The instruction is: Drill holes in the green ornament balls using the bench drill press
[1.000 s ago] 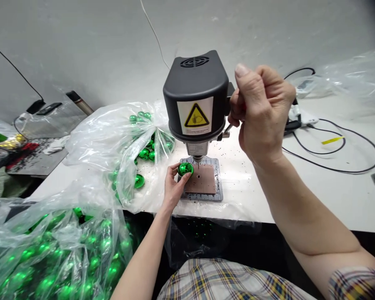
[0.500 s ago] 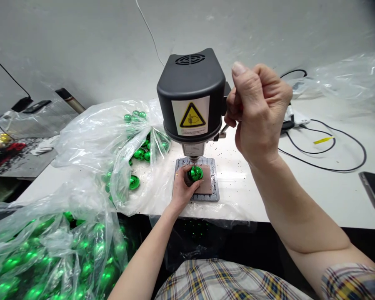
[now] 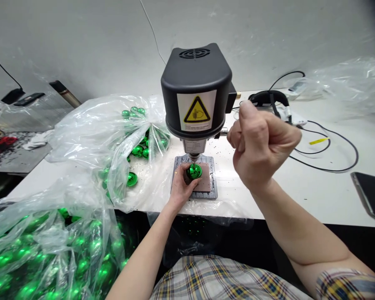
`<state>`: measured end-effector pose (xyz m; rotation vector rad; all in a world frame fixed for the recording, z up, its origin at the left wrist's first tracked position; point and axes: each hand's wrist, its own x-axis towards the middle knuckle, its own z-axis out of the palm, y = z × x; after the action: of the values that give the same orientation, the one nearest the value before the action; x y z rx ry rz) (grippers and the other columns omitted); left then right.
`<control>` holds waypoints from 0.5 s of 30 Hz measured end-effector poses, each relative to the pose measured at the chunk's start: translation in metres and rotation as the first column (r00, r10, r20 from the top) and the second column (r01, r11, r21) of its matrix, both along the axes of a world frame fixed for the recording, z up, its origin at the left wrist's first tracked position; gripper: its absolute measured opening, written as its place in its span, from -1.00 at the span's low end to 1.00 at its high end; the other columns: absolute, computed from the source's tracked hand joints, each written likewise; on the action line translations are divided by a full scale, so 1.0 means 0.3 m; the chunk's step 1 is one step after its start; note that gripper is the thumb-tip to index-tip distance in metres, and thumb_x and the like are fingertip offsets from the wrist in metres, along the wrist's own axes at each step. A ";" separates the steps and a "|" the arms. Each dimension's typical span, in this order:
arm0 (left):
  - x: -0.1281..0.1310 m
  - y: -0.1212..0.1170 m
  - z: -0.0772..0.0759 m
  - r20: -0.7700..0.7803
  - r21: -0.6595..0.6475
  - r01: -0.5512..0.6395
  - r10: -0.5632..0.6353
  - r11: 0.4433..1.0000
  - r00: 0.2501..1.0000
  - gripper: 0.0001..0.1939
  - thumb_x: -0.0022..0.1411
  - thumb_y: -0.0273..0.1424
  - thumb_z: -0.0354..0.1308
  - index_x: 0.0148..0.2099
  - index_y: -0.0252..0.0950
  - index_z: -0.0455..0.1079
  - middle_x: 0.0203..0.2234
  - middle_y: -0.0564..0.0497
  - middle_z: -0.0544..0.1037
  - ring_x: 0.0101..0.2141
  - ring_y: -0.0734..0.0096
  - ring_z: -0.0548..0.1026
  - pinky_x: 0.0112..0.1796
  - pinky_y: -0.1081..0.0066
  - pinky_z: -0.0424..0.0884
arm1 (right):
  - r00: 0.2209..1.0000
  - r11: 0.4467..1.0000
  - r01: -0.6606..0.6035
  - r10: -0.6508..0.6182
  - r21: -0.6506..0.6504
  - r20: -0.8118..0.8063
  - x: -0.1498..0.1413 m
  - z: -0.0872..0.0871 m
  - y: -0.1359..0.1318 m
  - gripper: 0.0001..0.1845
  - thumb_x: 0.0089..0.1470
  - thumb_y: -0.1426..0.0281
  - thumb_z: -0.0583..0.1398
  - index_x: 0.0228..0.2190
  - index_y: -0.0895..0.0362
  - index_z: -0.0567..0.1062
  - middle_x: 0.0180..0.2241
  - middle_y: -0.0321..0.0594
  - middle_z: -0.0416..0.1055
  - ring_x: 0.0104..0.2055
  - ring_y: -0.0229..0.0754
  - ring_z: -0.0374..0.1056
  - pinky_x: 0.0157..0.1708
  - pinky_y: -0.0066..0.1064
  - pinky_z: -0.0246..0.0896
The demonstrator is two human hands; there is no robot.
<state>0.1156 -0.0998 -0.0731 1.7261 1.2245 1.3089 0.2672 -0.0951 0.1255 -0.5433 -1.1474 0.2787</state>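
A shiny green bauble sits on the brown board over the drill press's grey base plate. Thumb and fingers of my left hand curl round its left and front sides, gripping it under the drill bit. The dark drill press head with a yellow warning label rises above. To its right, my right hand is closed in a fist on the drill press's feed lever, whose metal hub shows beside the fist; the grip itself is mostly hidden by the fingers.
Clear plastic bags with green baubles lie left, one on the table, another bag at lower left. A loose green bauble lies beside the table bag. A phone, a black cable and a black headset-like thing are right.
My right hand has moved down with the lever, and the drill bit appears lower at the bauble. My left hand still holds the bauble in place. The view has shifted slightly.
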 end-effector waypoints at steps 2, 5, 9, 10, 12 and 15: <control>-0.001 0.000 0.000 -0.002 -0.003 0.007 -0.007 1.000 1.000 -0.50 0.15 -0.30 0.36 0.09 -0.22 0.30 -0.02 -0.12 0.47 0.07 0.11 0.46 0.12 0.10 0.37 | 1.000 1.000 0.001 -0.001 0.003 0.013 -0.003 -0.023 -0.016 -0.39 0.19 0.31 0.19 -0.76 0.12 0.05 -0.76 -0.35 -0.09 -0.70 -0.33 -0.07 -0.64 -0.29 -0.23; -0.002 -0.003 0.006 -0.012 0.000 0.020 -0.020 1.000 1.000 -0.52 0.16 -0.30 0.35 0.08 -0.22 0.31 -0.02 -0.13 0.47 0.07 0.11 0.46 0.12 0.10 0.36 | 0.999 0.997 -0.026 0.024 0.073 0.029 0.002 -0.065 -0.023 -0.39 0.19 0.34 0.18 -0.76 0.12 0.01 -0.76 -0.36 -0.10 -0.71 -0.33 -0.07 -0.64 -0.28 -0.22; -0.003 -0.005 0.010 -0.033 0.013 0.011 -0.010 1.000 0.999 -0.51 0.16 -0.29 0.35 0.09 -0.22 0.30 -0.03 -0.11 0.48 0.05 0.12 0.46 0.11 0.11 0.35 | 0.993 0.969 -0.049 0.021 0.242 0.117 0.026 -0.139 0.000 -0.48 0.12 0.51 0.17 -0.73 0.13 0.03 -0.76 -0.40 -0.05 -0.72 -0.36 -0.07 -0.67 -0.33 -0.19; -0.003 -0.005 0.010 -0.033 0.011 0.009 -0.008 1.000 0.999 -0.51 0.15 -0.29 0.36 0.08 -0.22 0.30 -0.03 -0.11 0.48 0.04 0.13 0.47 0.11 0.11 0.36 | 0.986 0.955 -0.074 0.028 0.288 0.164 0.034 -0.156 0.008 -0.51 0.09 0.54 0.17 -0.71 0.13 0.04 -0.75 -0.40 -0.02 -0.71 -0.37 -0.06 -0.68 -0.35 -0.16; -0.001 -0.004 0.007 -0.023 0.002 0.007 -0.007 1.000 1.000 -0.50 0.15 -0.29 0.36 0.09 -0.22 0.30 -0.03 -0.11 0.47 0.03 0.14 0.47 0.09 0.12 0.37 | 0.967 0.920 -0.133 0.040 0.368 0.251 0.049 -0.183 0.021 -0.57 0.04 0.59 0.16 -0.68 0.12 0.06 -0.72 -0.40 0.05 -0.70 -0.37 -0.04 -0.68 -0.36 -0.12; 0.002 -0.004 0.003 0.000 -0.009 0.007 -0.007 1.000 1.000 -0.49 0.15 -0.29 0.36 0.10 -0.22 0.30 -0.03 -0.11 0.47 0.02 0.15 0.48 0.09 0.13 0.38 | 0.950 0.884 -0.177 0.037 0.433 0.311 0.059 -0.192 0.033 -0.60 0.01 0.61 0.15 -0.65 0.11 0.07 -0.68 -0.40 0.09 -0.68 -0.37 -0.03 -0.69 -0.36 -0.11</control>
<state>0.1162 -0.1008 -0.0721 1.7223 1.2223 1.2971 0.2849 -0.0852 0.0678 -0.1001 -1.4833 0.0132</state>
